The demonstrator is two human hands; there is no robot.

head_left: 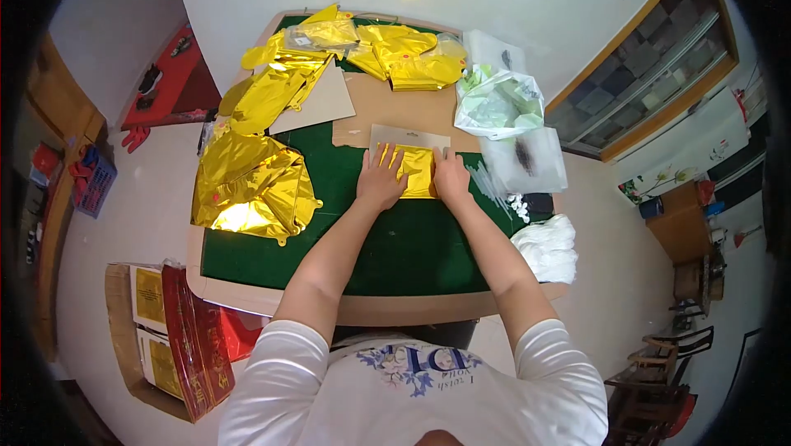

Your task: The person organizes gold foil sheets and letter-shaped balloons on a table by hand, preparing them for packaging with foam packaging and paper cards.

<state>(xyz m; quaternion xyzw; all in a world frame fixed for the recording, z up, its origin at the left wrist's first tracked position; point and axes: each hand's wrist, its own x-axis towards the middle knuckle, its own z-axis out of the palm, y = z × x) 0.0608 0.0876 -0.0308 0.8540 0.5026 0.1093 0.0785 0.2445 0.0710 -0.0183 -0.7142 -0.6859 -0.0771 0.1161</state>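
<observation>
Left hand (381,178) lay flat, fingers spread, on gold foil (418,172); right hand (451,176) pressed its edge, grip unclear. Uneven pressure could've creased it.

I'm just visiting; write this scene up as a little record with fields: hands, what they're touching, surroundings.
Left hand: flat, fingers spread, on the folded gold foil
Right hand: at the foil's right edge
Beneath the foil: grey card, its top edge showing
Surface: green-topped table
Left side: crumpled gold foil heap
Far right: whitish-green plastic bag
Near right: white bundle
Floor, left: open carton
</observation>
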